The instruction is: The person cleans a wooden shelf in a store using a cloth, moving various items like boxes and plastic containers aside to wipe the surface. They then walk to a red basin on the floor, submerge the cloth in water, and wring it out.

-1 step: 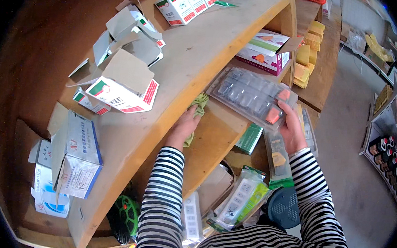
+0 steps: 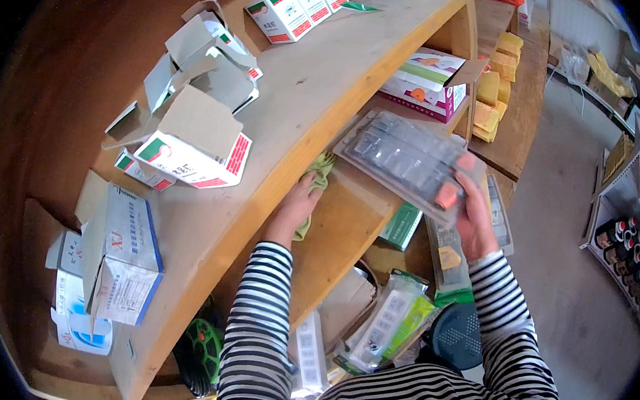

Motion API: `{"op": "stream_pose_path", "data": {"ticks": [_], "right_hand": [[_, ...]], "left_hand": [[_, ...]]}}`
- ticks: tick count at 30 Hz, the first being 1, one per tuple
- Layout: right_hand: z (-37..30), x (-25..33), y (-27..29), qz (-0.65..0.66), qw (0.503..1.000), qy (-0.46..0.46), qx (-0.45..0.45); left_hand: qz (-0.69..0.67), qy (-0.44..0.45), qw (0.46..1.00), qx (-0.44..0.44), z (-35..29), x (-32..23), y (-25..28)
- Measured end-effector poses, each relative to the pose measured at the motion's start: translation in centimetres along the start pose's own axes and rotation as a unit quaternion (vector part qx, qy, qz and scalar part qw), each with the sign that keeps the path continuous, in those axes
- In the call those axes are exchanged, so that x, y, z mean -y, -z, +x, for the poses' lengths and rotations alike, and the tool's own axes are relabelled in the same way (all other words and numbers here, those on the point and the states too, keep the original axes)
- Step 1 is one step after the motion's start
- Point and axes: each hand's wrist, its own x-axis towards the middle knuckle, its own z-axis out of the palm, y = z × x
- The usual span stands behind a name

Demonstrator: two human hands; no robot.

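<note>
Over the lower shelf board of tan wood [image 2: 349,210], towards its right side, the right hand [image 2: 476,220] has a flat, clear plastic case with rows of compartments [image 2: 398,161], fingers closed on the end where two orange pieces [image 2: 446,196] show through! That case slants across the board, slightly blurred; whether its far edge touches the wood, I cannot tell. Over to the board's left side, and it's the left hand [image 2: 295,211], fingers closed on a crumpled yellow-green cloth [image 2: 322,174], a narrow grip with the fabric poking out on both sides!

Above the lower board, what a line-up: the upper wooden shelf [image 2: 290,107] carries three white, green and red cartons [image 2: 293,10] in a row, an open white cardboard box with red and green print [image 2: 195,156], and a blue-and-white cardboard box [image 2: 132,253]. At the lower board's far end, there's a purple-and-white carton [image 2: 426,88], its flap up, with yellow packets [image 2: 505,68] stacked to the right beyond it. Just off the board's near edge, a small dark-green box [image 2: 402,225]; lower down from it, a white power strip in clear packaging [image 2: 384,325] and a dark round plastic top pierced with holes [image 2: 458,335].
</note>
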Motion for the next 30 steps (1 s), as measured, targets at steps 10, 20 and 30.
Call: {"op": "stream_pose_path", "data": {"ticks": [10,20,30], "right_hand": [[-8.8,1.4,13.6,0.139,0.980,0.035,-0.135],[-12.0,0.2,18.4,0.133,0.977,0.046,-0.157],[-14.9,0.1,20.5,0.088,0.974,0.080,-0.195]], "left_hand": [[0.132,-0.072,0.979,-0.139,5.0,-0.6,-1.6],[0.144,-0.233,0.942,-0.196,13.4,-5.6,-3.4],[0.137,-0.161,0.977,-0.029,20.1,-10.7,-2.0]]}}
